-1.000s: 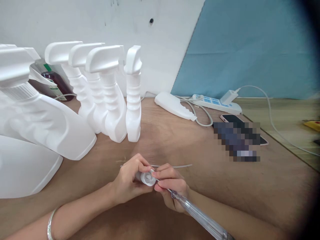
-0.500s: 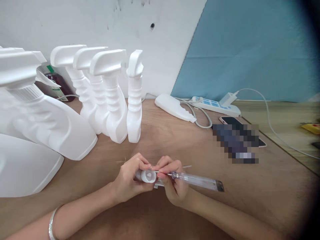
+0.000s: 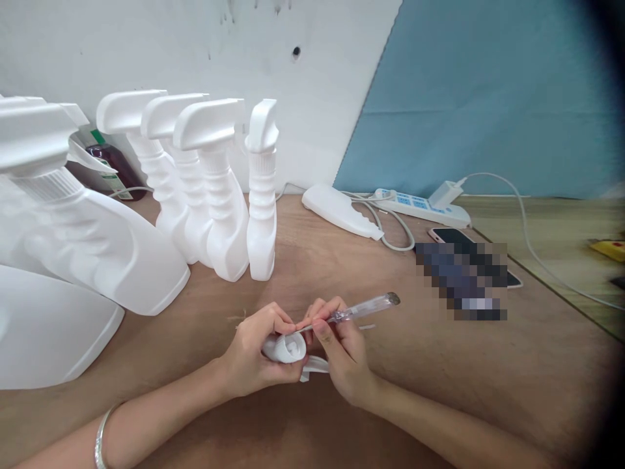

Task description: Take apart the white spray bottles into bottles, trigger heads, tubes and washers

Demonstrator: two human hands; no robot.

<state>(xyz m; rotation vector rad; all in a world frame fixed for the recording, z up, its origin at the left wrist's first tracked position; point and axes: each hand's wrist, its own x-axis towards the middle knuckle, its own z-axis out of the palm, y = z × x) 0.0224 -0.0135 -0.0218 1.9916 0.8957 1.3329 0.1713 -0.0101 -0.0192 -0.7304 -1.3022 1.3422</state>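
My left hand [image 3: 254, 345] is closed around a white trigger spray head [image 3: 280, 350], its round collar opening turned up towards me. Part of a white trigger piece [image 3: 317, 365] shows below, between the hands. In my closed right hand [image 3: 346, 355] is a screwdriver [image 3: 367, 308] with a clear plastic handle pointing up and right. Its thin shaft runs left to the collar's upper rim, beside my left thumb and fingers; whether the tip touches the rim I cannot tell. Behind my right hand, a thin pale strip [image 3: 367, 326] lies on the table.
Several white spray bottles [image 3: 227, 221] stand at the left and back, near a dark bottle [image 3: 117, 166]. A white bottle [image 3: 339, 210] lies by the wall. Farther right are a power strip [image 3: 420, 207] with cables, a phone [image 3: 452, 236] and a blurred-out dark item [image 3: 449, 270].
The screwdriver's handle has swung upward, from sloping down to the right to sloping up. The spray head has tilted a little in my left hand. More of the white trigger piece shows.
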